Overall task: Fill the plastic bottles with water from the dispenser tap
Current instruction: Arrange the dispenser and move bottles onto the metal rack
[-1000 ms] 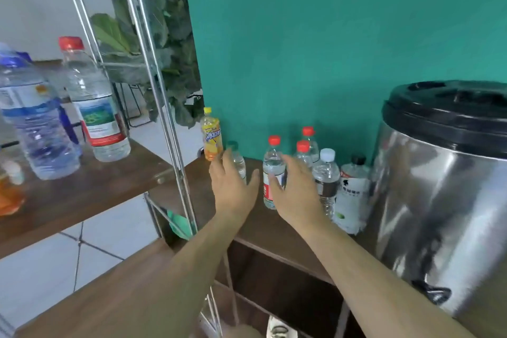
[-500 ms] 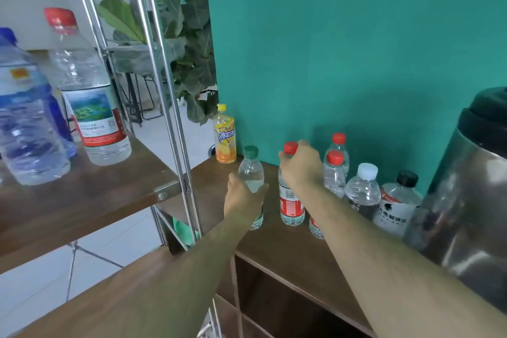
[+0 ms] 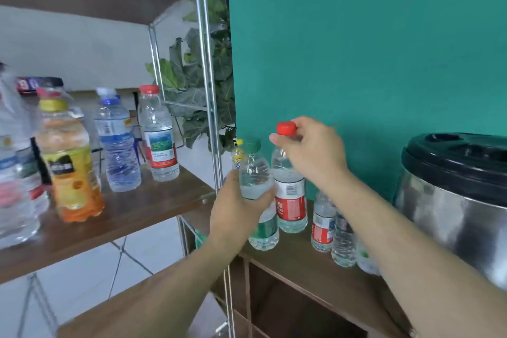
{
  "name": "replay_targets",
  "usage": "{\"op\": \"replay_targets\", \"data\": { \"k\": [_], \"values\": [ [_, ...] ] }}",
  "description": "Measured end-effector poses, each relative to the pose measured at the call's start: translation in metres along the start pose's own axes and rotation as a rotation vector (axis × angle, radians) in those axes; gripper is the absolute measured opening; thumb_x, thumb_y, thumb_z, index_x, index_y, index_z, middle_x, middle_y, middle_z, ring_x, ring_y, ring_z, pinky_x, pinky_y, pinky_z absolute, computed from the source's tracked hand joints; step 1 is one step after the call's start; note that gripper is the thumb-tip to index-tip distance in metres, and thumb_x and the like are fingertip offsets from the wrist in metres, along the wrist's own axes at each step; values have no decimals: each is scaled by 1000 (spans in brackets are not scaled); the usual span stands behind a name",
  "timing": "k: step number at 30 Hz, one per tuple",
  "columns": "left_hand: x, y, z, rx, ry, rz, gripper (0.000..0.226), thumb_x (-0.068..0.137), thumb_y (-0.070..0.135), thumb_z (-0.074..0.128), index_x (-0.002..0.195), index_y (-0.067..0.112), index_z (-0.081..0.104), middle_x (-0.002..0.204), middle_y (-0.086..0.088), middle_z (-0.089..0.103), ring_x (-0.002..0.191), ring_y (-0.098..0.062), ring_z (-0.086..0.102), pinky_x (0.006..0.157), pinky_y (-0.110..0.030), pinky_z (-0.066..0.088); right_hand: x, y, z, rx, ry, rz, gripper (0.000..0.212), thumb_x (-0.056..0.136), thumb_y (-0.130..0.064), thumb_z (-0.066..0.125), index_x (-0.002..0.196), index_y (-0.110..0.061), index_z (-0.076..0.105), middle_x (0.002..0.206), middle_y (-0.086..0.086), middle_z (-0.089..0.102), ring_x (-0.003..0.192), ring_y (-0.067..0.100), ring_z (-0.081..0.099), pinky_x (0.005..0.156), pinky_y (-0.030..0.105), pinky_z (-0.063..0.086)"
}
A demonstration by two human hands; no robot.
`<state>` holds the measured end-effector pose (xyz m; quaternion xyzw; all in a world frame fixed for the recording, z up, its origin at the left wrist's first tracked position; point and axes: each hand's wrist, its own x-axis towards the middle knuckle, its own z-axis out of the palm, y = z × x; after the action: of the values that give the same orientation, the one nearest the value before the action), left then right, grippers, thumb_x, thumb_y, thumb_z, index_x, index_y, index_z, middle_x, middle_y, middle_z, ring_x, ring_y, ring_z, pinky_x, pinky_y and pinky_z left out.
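1. Left hand (image 3: 236, 217): fingers and thumb are curled round the midsection of the green-capped bottle (image 3: 256, 173). This bottle is upright at the front-left part of the wooden counter (image 3: 315, 269). Whether its base bears on the surface cannot be determined.
2. Right hand (image 3: 315, 153): thumb and fingertips pinch the red cap (image 3: 286, 128) of the red-labelled bottle (image 3: 290, 200). This bottle is upright, just behind and to the right of the green-capped bottle, with its base at counter level.
3. A small yellow-capped bottle (image 3: 238, 156) stands behind the green-capped bottle, mostly hidden by it.
4. Two smaller bottles, one with a red label (image 3: 322, 228) and one clear (image 3: 343, 241), stand on the counter between the red-labelled bottle and the dispenser (image 3: 452, 200). The right forearm partly covers them.
5. The dispenser has a steel body and a black lid. It occupies the right end of the counter, in front of the teal wall (image 3: 356, 35).
6. To the left, a separate wooden shelf (image 3: 142, 206) on a metal rack carries upright bottles, among them an orange drink bottle (image 3: 70, 173), a blue-capped bottle (image 3: 118, 145) and a red-capped bottle (image 3: 157, 134).
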<state>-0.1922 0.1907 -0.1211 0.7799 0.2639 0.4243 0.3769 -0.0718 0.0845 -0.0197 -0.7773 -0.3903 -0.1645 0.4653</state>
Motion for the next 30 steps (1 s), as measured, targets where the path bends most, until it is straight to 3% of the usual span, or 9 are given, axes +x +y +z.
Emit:
{"op": "replay_targets", "data": {
  "k": [2,5,11,14,18,21,24,27,30],
  "values": [
    [-4,27,-40,32,39,34,42,78,62,81,103,42,54,96,24,69,85,7,66,67,-22,52,0,-38,-19,47,-13,-44,26,86,-58,78,89,-35,65,91,-13,74,90,18,71,80,36,56],
    [-3,54,-102,112,105,87,48,79,66,78,111,36,58,97,20,70,84,4,67,63,-22,50,0,-93,-29,119,-27,-109,27,83,-59,79,81,-37,63,85,-17,72,83,11,70,73,31,54],
    [14,59,-186,217,223,30,58,82,60,80,123,23,61,106,11,73,92,-11,70,73,-33,58,11,-162,10,233,-127,-171,24,89,-50,78,94,-29,68,85,-10,74,80,15,71,72,32,56],
    [29,45,-197,238,269,-28,57,85,53,80,124,17,59,107,4,71,95,-19,69,78,-37,59,26,-177,44,256,-157,-171,25,91,-48,79,103,-28,68,91,-9,71,82,14,68,63,26,46],
    [48,24,-193,355,296,-105,80,88,58,75,143,8,46,117,-7,68,90,-19,60,74,-35,54,44,-180,90,247,-165,-175,41,90,-45,81,119,-25,60,97,-10,66,83,13,65,60,25,40],
    [59,13,-187,430,350,-134,87,89,63,71,147,6,42,104,-2,67,77,-14,58,62,-31,52,53,-177,118,250,-164,-195,49,92,-42,80,129,-27,52,91,-15,62,71,7,62,53,24,38],
    [70,7,-184,541,375,-149,89,90,66,68,147,5,38,120,-11,67,99,-27,69,77,-42,60,61,-176,135,288,-187,-218,41,96,-39,77,128,-31,52,94,-12,69,68,10,66,52,25,41],
    [79,1,-183,590,382,-148,94,93,59,67,159,10,20,136,-15,59,110,-34,66,82,-47,60,63,-169,146,316,-219,-276,27,100,-36,71,122,-32,56,99,-9,70,76,17,71,65,40,59],
    [81,-6,-181,577,400,-98,100,97,46,69,164,20,-1,146,-19,47,114,-38,64,81,-49,59,62,-156,151,305,-316,-298,57,95,-27,77,142,-33,46,110,-13,61,91,18,71,67,35,59]
  ]
}}
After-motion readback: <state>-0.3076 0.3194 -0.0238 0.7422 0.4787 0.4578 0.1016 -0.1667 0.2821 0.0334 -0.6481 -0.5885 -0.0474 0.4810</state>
